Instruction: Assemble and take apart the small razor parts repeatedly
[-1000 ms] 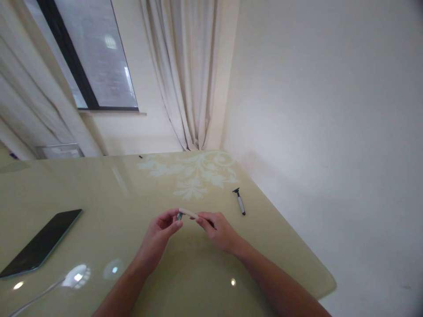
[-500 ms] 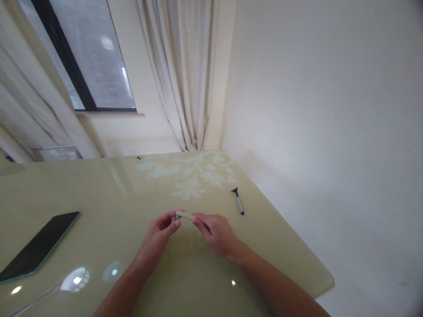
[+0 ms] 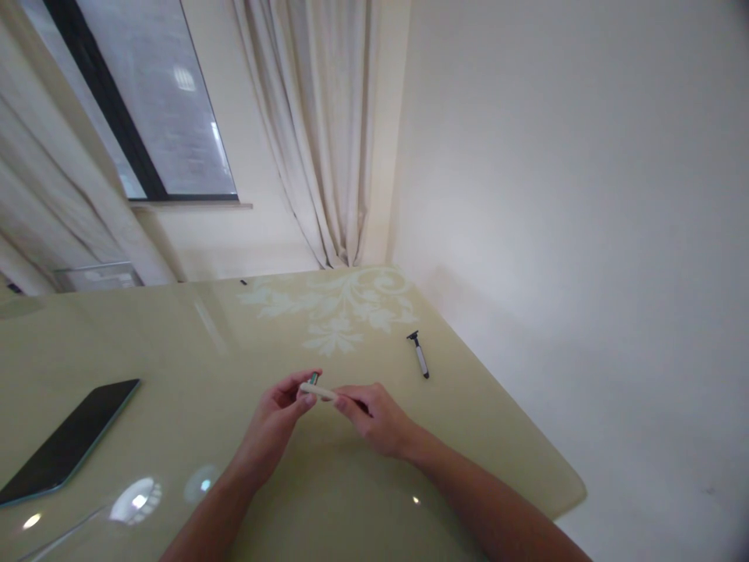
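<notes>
Both my hands meet over the middle of a glossy pale green table (image 3: 480, 437). Between them is a small razor with a cream handle (image 3: 317, 391) and a greenish head at its left end. My left hand (image 3: 275, 421) pinches the head end with thumb and fingertips. My right hand (image 3: 374, 414) grips the handle's other end, fingers curled. A second razor (image 3: 419, 355), grey and black, lies on the table to the far right of my hands, untouched.
A dark phone (image 3: 67, 441) lies flat at the left. White floral print marks the table's far corner. The table's right edge runs close to a bare white wall. Curtains and a window stand behind. A thin glinting object lies at the near left edge.
My hands with the cream razor have shifted slightly left and nearer to me, and the greenish head shows again. The view has drifted a little; nothing else moved.
</notes>
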{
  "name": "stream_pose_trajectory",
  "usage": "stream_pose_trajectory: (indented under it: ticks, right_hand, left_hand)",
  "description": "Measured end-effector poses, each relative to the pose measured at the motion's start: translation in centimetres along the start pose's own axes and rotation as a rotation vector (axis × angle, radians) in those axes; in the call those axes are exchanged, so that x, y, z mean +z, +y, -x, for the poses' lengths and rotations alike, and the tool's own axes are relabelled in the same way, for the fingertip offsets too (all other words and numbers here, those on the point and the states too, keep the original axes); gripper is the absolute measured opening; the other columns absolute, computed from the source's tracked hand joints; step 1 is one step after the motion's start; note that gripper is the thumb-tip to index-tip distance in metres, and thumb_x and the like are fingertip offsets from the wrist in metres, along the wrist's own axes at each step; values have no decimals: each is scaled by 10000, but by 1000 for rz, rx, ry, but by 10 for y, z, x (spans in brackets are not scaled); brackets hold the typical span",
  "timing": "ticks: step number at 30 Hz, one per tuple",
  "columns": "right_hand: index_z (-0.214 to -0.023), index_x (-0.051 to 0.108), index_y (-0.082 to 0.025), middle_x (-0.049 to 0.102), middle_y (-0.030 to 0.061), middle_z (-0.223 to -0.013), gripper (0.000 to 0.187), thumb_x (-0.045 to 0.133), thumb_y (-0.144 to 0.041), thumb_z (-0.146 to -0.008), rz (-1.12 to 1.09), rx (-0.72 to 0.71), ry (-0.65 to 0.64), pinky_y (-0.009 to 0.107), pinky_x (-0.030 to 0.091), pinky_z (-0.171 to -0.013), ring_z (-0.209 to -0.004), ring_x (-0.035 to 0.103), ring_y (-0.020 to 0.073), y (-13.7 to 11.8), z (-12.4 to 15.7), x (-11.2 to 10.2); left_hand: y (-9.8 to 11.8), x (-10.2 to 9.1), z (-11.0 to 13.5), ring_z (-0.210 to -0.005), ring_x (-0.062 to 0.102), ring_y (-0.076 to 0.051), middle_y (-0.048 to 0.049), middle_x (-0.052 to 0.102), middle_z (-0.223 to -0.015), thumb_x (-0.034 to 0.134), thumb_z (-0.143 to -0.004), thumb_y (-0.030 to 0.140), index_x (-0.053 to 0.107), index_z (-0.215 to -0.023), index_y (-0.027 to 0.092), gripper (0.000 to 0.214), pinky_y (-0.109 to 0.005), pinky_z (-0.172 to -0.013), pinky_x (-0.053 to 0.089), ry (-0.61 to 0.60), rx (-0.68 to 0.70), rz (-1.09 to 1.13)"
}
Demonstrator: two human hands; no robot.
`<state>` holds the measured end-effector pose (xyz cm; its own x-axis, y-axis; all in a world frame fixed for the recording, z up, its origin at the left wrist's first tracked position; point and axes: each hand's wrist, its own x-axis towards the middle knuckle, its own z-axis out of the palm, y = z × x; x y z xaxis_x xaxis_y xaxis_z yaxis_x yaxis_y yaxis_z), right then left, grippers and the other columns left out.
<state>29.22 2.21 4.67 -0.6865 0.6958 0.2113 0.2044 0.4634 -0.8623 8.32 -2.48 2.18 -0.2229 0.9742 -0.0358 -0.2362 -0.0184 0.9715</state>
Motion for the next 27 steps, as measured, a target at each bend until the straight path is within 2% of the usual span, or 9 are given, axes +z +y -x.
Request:
stream_pose_trajectory:
  ticks: [3,5,7,9,11,14,19,24,27]
  right_hand:
    - [-1110,785,-157,355,-54,-613,540,463,-587,-1048,-239,20,-35,240,263,-532,-548,318,105,4,-4,-10]
    - [-1215,743,-153,308,-74,-606,552,478,-603,-1034,-328,53,51,231,244,-501,-512,281,100,12,-10,-27]
    - [-1292,696,-152,326,-74,-629,552,471,-585,-1035,-302,95,209,226,269,-491,-500,300,103,23,-16,-51]
    - [-1256,715,-140,427,-34,-681,518,397,-504,-1067,-81,169,404,233,350,-537,-549,409,122,34,-19,-77]
    - [-1113,770,-132,565,40,-795,463,395,-400,-1070,310,308,566,255,438,-675,-724,557,161,45,-18,-102]
    - [-959,799,-116,666,143,-988,451,407,-316,-1057,625,523,640,296,462,-827,-940,638,228,58,-11,-127]
    - [-1006,816,-109,718,209,-1084,373,475,-260,-1026,692,728,640,327,491,-797,-966,711,290,72,0,-137]
    - [-1043,809,-135,747,201,-1092,298,537,-253,-1013,756,803,627,326,522,-812,-1004,733,293,80,2,-136]
    - [-1059,799,-146,746,192,-1121,283,547,-269,-1017,788,821,632,328,531,-824,-1031,728,290,84,2,-136]
  left_hand:
    - [6,-1,1,-775,578,-161,-29,700,-822,955,-595,494,820,-1052,194,563,-267,-759,454,1,30,29]
    - [7,-1,2,-738,545,-138,-12,664,-807,934,-637,500,815,-1061,202,533,-245,-713,436,-2,72,-2]
    - [6,1,2,-740,541,-132,6,624,-798,925,-668,466,806,-1078,212,497,-237,-710,433,-12,103,-80]
    - [4,7,0,-749,554,-133,22,595,-793,920,-682,422,792,-1101,220,483,-237,-717,440,-32,118,-175]
    - [0,18,-3,-718,556,-126,27,593,-800,912,-683,403,779,-1107,217,482,-236,-683,438,-55,136,-260]
    - [-6,40,-13,-658,547,-120,8,632,-829,885,-687,400,765,-1086,195,465,-237,-615,432,-115,183,-390]
    - [-19,85,-43,-638,559,-135,-32,698,-857,832,-695,391,745,-1114,167,483,-259,-597,454,-238,244,-530]
    - [-32,129,-78,-668,587,-164,-47,748,-856,812,-697,350,744,-1134,173,476,-297,-674,468,-224,265,-632]
    - [-38,146,-90,-749,621,-212,-65,777,-901,789,-753,365,756,-1162,201,443,-363,-787,468,-182,270,-756]
